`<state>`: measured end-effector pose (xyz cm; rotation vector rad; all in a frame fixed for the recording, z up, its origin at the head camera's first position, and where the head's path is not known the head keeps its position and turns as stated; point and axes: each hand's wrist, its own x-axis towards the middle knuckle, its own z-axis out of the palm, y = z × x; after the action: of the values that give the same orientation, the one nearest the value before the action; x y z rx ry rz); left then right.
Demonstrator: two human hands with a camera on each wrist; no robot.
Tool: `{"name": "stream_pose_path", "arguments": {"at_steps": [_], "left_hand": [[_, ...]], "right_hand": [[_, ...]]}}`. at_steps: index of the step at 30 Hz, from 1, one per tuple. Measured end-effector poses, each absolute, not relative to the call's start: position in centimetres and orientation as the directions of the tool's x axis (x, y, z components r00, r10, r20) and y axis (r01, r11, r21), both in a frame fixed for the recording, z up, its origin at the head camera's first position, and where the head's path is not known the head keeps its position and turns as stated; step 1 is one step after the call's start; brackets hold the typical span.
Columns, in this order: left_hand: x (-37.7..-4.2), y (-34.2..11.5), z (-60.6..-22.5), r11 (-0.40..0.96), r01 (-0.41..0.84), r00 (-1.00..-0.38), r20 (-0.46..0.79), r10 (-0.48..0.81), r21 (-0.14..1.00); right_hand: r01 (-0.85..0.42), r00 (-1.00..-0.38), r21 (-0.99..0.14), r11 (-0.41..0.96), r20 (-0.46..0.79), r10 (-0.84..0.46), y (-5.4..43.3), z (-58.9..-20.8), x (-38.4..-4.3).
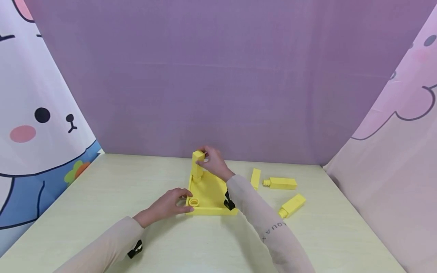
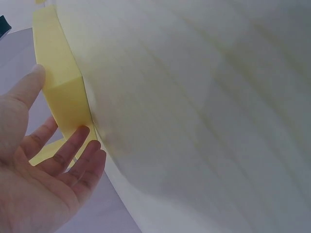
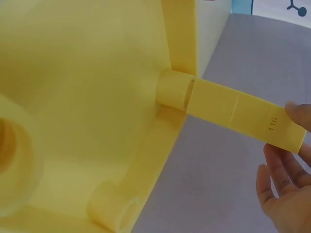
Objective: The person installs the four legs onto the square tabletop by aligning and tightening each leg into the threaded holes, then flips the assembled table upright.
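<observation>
A square yellow toy tabletop (image 1: 211, 211) lies with its raised walls and round corner sockets facing up. At its far left corner a square yellow leg (image 1: 197, 163) stands upright, its lower end at the round socket. My right hand (image 1: 213, 163) pinches the leg near its top between thumb and fingers; the number 116 shows there in the right wrist view. My left hand (image 1: 165, 204) holds the near left corner, thumb (image 2: 31, 85) on one wall and fingers (image 2: 73, 145) round the other side. Beside it the near left socket (image 1: 194, 203) is bare. My right forearm hides the tabletop's right side.
Right of the tabletop lie three loose yellow legs: one partly behind my sleeve (image 1: 255, 177), one sideways with its threaded end leftward (image 1: 282, 183), one slanting nearer (image 1: 293, 205). A purple backdrop (image 1: 211, 76) rises behind the pale table (image 1: 327, 235), with printed cloths on both sides.
</observation>
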<state>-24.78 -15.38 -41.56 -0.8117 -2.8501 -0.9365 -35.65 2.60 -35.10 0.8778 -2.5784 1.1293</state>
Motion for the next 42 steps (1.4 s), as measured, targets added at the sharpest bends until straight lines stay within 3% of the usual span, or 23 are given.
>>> {"name": "stream_pose_path", "arguments": {"at_steps": [17, 42], "left_hand": [[-24.8, -15.2, -41.7, 0.679, 0.479, -0.866, 0.176, 0.468, 0.556], [-24.8, -15.4, -41.5, 0.683, 0.500, -0.856, 0.185, 0.482, 0.533]], "right_hand": [[-0.655, -0.749, -0.493, 0.572, 0.324, -0.578, 3.3, -33.9, -36.4], [-0.621, -0.784, -0.538, 0.570, 0.434, -0.443, 2.5, -35.2, -35.6]]}}
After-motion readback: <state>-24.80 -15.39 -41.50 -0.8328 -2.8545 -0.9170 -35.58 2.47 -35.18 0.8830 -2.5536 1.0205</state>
